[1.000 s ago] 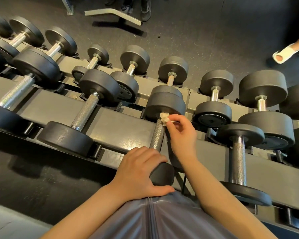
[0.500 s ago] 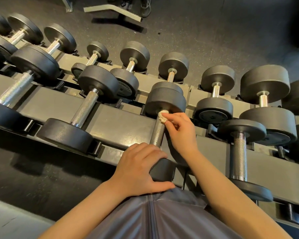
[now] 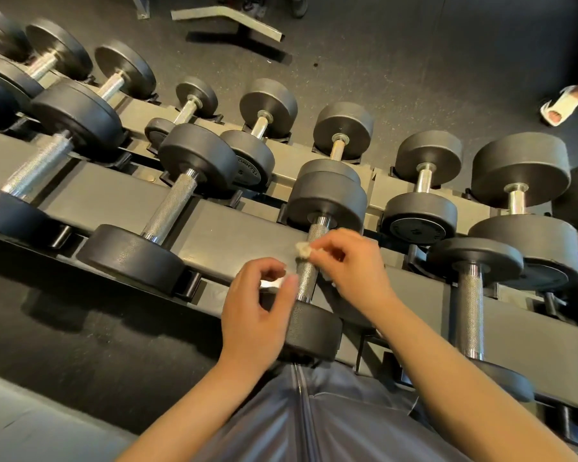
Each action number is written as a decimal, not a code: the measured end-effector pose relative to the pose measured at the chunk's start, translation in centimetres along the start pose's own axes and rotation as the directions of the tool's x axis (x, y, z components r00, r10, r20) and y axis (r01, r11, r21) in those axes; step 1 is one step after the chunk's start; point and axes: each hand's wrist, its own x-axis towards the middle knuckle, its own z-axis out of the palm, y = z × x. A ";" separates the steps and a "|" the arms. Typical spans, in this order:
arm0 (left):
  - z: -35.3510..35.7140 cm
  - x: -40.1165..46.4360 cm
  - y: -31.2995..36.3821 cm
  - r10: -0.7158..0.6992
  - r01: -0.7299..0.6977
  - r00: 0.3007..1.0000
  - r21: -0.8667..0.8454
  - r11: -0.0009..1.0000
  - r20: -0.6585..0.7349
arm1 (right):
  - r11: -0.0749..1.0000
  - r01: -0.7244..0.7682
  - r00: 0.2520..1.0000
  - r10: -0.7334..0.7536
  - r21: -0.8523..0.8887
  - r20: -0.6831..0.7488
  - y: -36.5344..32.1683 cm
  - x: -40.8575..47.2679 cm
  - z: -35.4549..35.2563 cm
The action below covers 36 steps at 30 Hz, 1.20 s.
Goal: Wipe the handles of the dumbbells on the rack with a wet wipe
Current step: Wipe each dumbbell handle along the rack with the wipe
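Pinching the balled wet wipe [image 3: 303, 250] in your right hand [image 3: 351, 271], you are pressing it against the knurled handle [image 3: 309, 261] of the dumbbell on the rack [image 3: 234, 235]. Just left of that grip, your left hand [image 3: 257, 315] is hovering with fingers loosely curled, holding nothing.

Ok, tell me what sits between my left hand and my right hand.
In the head view, the knurled handle of the front dumbbell runs between the left hand and the right hand, which pinches the wet wipe against it.
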 end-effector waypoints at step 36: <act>0.9 0.5 -0.3 -0.168 0.171 0.959 -0.010 0.985 -0.230 | 0.900 0.423 0.659 -0.225 -0.106 0.718 -3.8 2.2 -0.5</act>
